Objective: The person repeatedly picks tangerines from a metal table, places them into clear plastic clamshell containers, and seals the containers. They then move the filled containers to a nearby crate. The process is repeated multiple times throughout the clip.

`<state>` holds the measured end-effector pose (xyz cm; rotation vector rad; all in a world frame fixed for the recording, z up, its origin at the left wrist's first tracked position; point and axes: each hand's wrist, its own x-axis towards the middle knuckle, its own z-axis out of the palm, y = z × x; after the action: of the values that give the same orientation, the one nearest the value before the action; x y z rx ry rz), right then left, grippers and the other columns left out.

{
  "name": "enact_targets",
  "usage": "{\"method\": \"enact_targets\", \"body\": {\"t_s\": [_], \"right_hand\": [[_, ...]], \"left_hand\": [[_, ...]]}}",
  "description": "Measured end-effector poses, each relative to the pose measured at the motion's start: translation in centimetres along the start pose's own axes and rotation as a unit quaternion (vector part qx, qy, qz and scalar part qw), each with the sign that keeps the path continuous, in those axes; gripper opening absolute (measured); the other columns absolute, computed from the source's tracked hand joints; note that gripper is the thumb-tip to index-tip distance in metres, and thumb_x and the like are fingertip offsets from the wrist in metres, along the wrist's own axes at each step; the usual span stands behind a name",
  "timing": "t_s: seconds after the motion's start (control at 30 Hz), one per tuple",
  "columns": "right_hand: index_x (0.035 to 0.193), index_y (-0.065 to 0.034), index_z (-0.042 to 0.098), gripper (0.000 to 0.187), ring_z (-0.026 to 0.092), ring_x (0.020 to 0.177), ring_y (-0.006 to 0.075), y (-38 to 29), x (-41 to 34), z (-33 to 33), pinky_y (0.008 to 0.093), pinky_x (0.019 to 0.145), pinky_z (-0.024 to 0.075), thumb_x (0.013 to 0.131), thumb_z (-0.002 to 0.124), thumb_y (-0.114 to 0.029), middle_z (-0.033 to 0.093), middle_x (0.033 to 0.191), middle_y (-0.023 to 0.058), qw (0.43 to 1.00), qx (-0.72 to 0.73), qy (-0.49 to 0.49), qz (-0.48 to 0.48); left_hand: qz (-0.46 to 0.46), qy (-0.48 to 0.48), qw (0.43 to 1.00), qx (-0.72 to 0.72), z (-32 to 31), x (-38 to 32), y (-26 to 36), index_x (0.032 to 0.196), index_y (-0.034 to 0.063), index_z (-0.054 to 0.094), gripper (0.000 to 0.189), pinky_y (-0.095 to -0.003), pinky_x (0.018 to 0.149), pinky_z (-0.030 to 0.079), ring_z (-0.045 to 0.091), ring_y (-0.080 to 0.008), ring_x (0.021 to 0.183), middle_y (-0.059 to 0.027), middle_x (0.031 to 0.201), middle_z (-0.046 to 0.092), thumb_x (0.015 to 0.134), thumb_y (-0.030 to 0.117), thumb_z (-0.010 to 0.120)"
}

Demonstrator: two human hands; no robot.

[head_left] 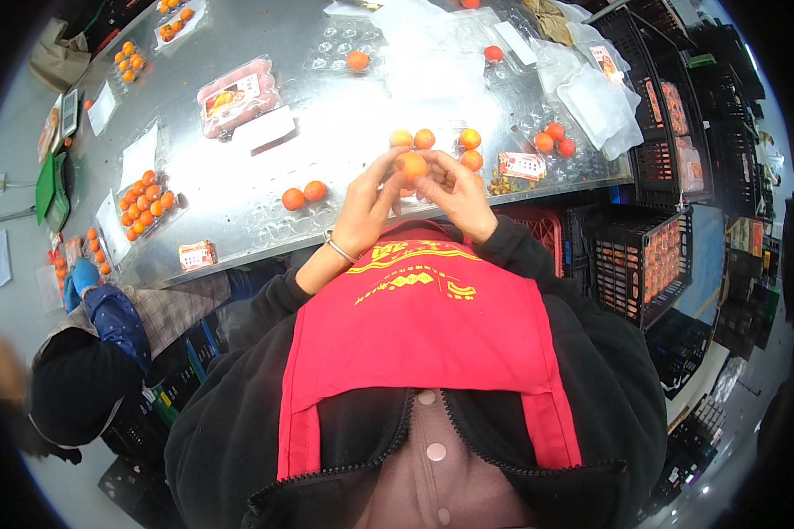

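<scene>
Between the fingertips of my left hand (369, 205) and my right hand (460, 198) is an orange, tomato-like round fruit (411, 166); both hands touch it above the table's near edge. More such fruits (470, 139) lie just beyond and beside my right hand. A clear plastic tray with round hollows (271, 221) is left of my left hand, with two orange fruits (304, 193) at its upper side. To the right of my right hand are a stack of printed cards (522, 165) and a small heap of green-brown stem caps (501, 184).
A closed fruit pack (238, 98) sits farther back on the metal table (205, 178). White liner sheets (595, 106) lie at right, beside black crates (635, 258) of packed fruit. Filled trays (145, 206) stand at left, where a co-worker's blue-gloved hand (84, 274) shows.
</scene>
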<state>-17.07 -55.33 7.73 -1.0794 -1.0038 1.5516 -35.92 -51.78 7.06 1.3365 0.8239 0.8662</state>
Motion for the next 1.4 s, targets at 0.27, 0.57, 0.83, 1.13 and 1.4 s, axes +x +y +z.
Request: {"method": "enact_targets", "body": {"t_s": [0.27,0.57,0.83,1.13,1.4], "right_hand": [[0.132,-0.0018,0.052,0.039,0.065,0.106,0.0123,0.5,0.0,0.5,0.0266,0.091,0.0538,0.097,0.068,-0.006,0.066,0.119,0.0068,0.999,-0.015,0.013,-0.051],[0.126,-0.0029,0.054,0.043,0.064,0.089,0.0119,0.4,0.0,0.8,0.0275,0.08,0.0504,0.09,0.076,-0.009,0.068,0.099,0.005,0.966,-0.208,0.039,-0.146],[0.131,-0.0034,0.052,0.043,0.063,0.106,0.0127,0.4,0.2,0.8,0.0282,0.089,0.0522,0.094,0.073,-0.007,0.064,0.118,0.0053,0.997,-0.009,0.005,-0.082],[0.137,-0.0024,0.051,0.044,0.059,0.121,0.0138,0.3,0.1,0.3,0.0297,0.1,0.0501,0.097,0.07,-0.007,0.061,0.13,0.0071,0.999,0.049,-0.001,-0.001],[0.133,-0.0013,0.052,0.044,0.061,0.116,0.0123,0.5,0.4,0.5,0.0284,0.098,0.0492,0.094,0.071,-0.004,0.064,0.124,0.0059,1.0,0.011,-0.011,-0.022]], "left_hand": [[0.015,0.087,0.996,0.033,0.6,-0.4,0.5,0.123,-0.0056,0.058,0.031,-0.0255,0.062,0.06,0.066,-0.0127,0.085,-0.0109,0.105,0.067,0.095,0.002,0.07],[0.042,0.118,0.986,0.108,0.8,-0.3,0.4,0.104,0.0,0.056,0.02,-0.0261,0.057,0.05,0.065,-0.0107,0.07,-0.0088,0.085,0.068,0.097,0.012,0.07],[0.117,0.113,0.984,0.072,0.6,0.0,-0.2,0.111,0.0002,0.057,0.015,-0.0316,0.071,0.057,0.07,-0.0203,0.08,-0.0114,0.095,0.065,0.099,0.005,0.064],[0.202,0.046,0.963,0.174,-0.2,0.3,-0.5,0.117,0.0017,0.056,0.03,-0.027,0.08,0.057,0.065,-0.0193,0.098,-0.0104,0.115,0.055,0.091,-0.007,0.068],[0.099,0.078,0.991,0.046,0.2,-0.1,-1.3,0.126,0.0007,0.054,0.028,-0.0306,0.081,0.057,0.068,-0.0189,0.1,-0.0123,0.114,0.062,0.099,0.004,0.063]]}}
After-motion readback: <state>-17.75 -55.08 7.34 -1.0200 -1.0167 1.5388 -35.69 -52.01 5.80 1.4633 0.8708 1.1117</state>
